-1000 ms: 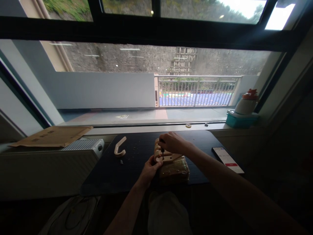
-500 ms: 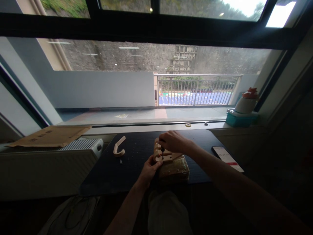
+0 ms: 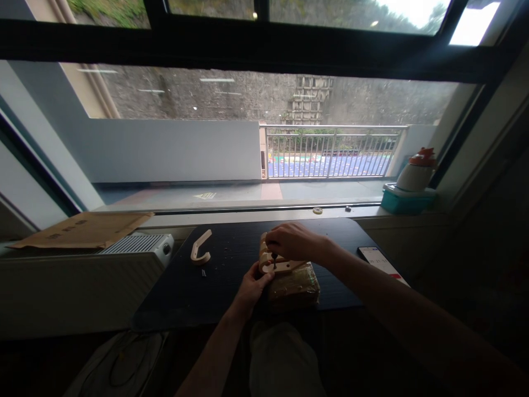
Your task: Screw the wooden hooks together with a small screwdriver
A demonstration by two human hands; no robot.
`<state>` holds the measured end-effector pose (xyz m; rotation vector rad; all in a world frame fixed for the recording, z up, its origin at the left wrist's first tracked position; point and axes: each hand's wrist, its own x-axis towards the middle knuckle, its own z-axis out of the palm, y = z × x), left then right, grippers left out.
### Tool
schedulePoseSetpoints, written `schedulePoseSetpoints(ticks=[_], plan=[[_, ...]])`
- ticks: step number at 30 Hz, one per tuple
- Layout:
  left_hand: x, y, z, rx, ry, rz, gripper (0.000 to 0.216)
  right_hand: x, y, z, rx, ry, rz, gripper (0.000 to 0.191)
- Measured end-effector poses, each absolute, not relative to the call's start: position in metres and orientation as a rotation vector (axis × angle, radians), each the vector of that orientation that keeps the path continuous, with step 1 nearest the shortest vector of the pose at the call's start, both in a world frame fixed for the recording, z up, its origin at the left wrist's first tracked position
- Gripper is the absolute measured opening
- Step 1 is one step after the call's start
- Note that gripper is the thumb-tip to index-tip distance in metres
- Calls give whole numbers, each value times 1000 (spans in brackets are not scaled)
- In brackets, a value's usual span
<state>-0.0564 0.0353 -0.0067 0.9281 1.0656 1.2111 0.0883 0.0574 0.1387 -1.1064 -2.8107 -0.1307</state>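
Screwdriver (image 3: 275, 261) upright over a braced wooden piece (image 3: 285, 267)

Head view, the one feed I have: my right grip (image 3: 291, 240) is closed around the tool's dark handle, fist above the work, slim shaft pointing down to the pale wood. I judge it is held steeply so that turning force runs straight along the shaft; whether the tip sits in a screw I cannot tell.

My left grip (image 3: 251, 288) is closed on the piece's near left end, thumb pressed along the edge, probably to stop it twisting. The fingers beneath are hidden from me. That piece lies just ahead of me on a wrapped block (image 3: 294, 286), which seems to prop it above the dark surface (image 3: 185, 300).

To the left lie a loose wooden hook (image 3: 200, 251) and, just beside it, small screws (image 3: 204, 273), likely set there to stay within reach yet out of my way. A phone (image 3: 380, 263) rests to the right, lit screen facing up, past my right forearm, presumably so it can be read at a glance.
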Motion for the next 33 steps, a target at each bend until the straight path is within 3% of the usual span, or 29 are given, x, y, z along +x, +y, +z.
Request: schedulePoseSetpoints(ticks=[9, 19, 33], plan=[[-56, 35, -7, 935, 1075, 1215, 46, 82, 60, 134, -1475, -2669, -171, 31], [-57, 36, -9, 965, 1083, 1204, 47, 89, 55, 144, -1149, -2847, -176, 28], [-57, 36, -10, 969, 1078, 1217, 46, 82, 59, 139, -1401, -2697, -184, 32]])
